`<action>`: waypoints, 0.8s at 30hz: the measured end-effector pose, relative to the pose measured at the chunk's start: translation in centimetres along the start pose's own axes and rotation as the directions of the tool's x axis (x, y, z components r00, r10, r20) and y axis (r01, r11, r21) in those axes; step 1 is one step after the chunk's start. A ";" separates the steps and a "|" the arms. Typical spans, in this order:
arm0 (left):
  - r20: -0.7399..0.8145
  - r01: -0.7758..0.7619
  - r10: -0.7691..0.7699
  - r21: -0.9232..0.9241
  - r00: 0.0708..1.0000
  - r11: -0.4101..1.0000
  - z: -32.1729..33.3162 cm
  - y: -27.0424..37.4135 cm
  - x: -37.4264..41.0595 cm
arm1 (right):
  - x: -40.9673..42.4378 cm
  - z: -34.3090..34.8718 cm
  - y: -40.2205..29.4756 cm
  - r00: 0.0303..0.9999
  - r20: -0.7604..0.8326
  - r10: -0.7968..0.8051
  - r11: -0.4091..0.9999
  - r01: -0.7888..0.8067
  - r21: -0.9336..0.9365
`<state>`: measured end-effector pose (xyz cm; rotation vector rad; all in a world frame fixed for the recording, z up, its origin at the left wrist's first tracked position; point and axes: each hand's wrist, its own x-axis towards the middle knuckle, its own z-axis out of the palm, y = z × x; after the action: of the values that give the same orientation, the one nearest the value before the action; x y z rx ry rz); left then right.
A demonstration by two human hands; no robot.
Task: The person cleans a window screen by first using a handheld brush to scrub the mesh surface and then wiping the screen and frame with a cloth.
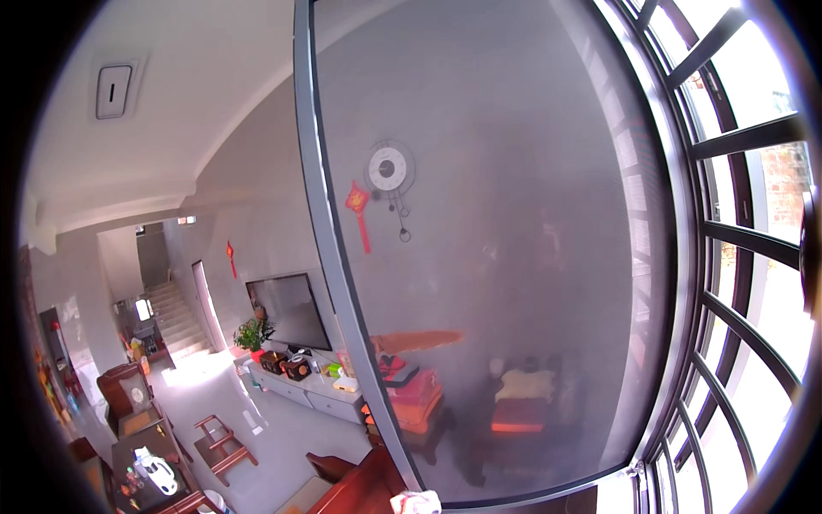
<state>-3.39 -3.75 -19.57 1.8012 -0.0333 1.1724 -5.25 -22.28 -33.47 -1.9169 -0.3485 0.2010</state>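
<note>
Both of my hands are out of view. Before me stands a tall see-through panel (514,270) in a grey metal frame (343,283). It looks hazy, and I cannot tell whether it is glass or fine mesh. A pinkish-white cloth (416,502) shows at the bottom edge, by the lower left corner of that frame; whatever holds it is hidden. Through the panel I see a round wall clock (387,169), a red hanging knot ornament (357,205) and stacked red and orange textiles (414,401).
Dark window bars (748,136) run down the right side, with bright daylight behind. To the left are a wooden bench (359,482), a small wooden chair (223,446), a dark table (138,462), a TV cabinet (308,392), a television (289,311) and stairs (180,315).
</note>
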 end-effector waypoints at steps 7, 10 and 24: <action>0.160 0.167 -0.153 -0.077 0.975 0.983 0.3 3.4 -0.1 | -2.1 -4.7 -5.6 0.997 -0.035 0.075 0.925 -0.057 0.376; 0.304 0.282 -0.229 -0.140 0.925 0.949 0.5 4.7 -0.7 | -2.5 -6.0 -6.5 0.984 0.059 0.167 0.767 -0.167 0.620; 0.799 0.831 -0.388 -0.231 0.459 0.506 1.6 3.4 -6.9 | -2.6 -4.3 -4.4 0.900 0.267 0.345 0.258 -0.364 0.895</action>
<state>-7.63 -9.70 -22.32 1.3096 -0.0995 -0.1400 -7.01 -25.48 -27.91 -0.7512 0.2254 0.5886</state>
